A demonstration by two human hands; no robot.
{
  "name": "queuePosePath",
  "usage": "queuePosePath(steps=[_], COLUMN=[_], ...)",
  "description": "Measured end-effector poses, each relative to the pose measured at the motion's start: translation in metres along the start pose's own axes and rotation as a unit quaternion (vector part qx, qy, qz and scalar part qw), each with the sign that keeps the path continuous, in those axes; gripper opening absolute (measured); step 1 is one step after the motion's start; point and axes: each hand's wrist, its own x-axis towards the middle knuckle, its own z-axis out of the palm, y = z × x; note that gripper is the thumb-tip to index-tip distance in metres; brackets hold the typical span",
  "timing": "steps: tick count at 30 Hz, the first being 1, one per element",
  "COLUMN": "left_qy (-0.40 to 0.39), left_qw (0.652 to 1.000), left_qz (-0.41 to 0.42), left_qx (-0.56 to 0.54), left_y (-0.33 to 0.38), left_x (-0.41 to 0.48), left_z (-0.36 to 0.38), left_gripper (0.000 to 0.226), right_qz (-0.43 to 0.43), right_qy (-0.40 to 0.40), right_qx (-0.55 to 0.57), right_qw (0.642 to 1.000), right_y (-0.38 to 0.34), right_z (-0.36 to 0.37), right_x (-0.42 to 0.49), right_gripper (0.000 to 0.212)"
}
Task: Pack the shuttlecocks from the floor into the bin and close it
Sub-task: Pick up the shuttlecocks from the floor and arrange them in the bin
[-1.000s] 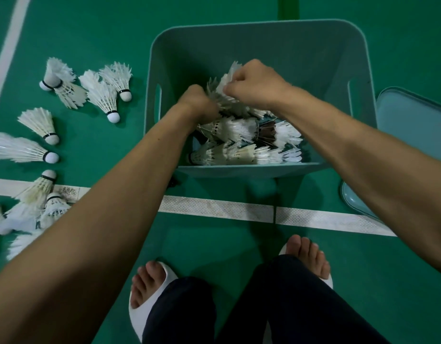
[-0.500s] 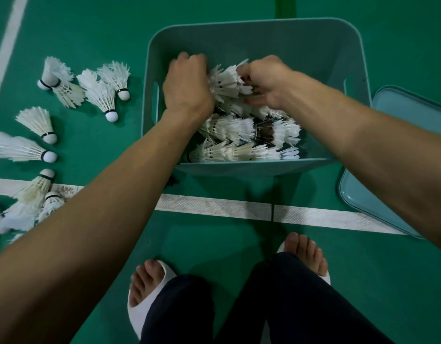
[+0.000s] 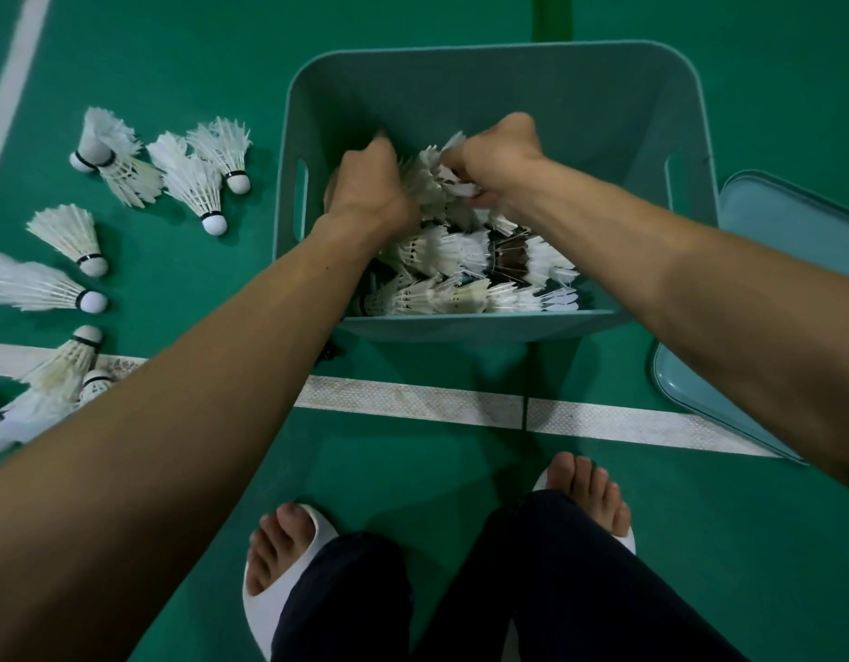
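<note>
White feather shuttlecocks (image 3: 461, 274) lie in 2 nested rows in the near half of the teal rectangular plastic bin (image 3: 508, 88), long axes left-right. Above them the left hand (image 3: 365, 188) and right hand (image 3: 496, 157), fingers curled, grip a raised bundle (image 3: 427, 176) between them; its leading end is hidden. At least 7 loose shuttlecocks (image 3: 193, 183) lie on the green court floor (image 3: 699, 518) left of the bin, white cork heads mostly pointing right. Teal lid (image 3: 771, 222) lies flat just right of the bin.
</note>
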Motion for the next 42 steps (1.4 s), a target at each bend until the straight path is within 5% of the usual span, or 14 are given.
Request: queuePosePath(steps=[10,15,22,30,42], left_qy=[-0.026,-0.025,0.083,0.094,0.096], left_qw=[1.0,0.999,0.995,0.987,0.988], left_qz=[0.006,0.013,0.057,0.126,0.117], left_qx=[-0.004,0.023,0.023,0.043,0.042], left_y=[-0.004,-0.002,0.002,0.015,0.003], left_x=[0.003,0.008,0.013,0.007,0.003], left_z=[0.005,0.008,-0.003,0.004,-0.008], left_gripper=[0.025,0.033,0.026,0.037,0.036], right_qz=[-0.12,-0.109,0.005,0.031,-0.031], right_qy=[0.055,-0.012,-0.024,0.072,-0.074], right_qx=[-0.217,-0.149,-0.004,-0.091,-0.06], right_qw=[0.967,0.983,1.0,0.993,0.995], right_y=[-0.006,-0.01,-0.001,0.01,-0.002], right_z=[0.003,-0.002,-0.024,-0.031,-0.036], right_x=[-0.017,-0.012,-0.004,0.004,-0.009], right_gripper=[0.031,0.017,0.014,0.034,0.027])
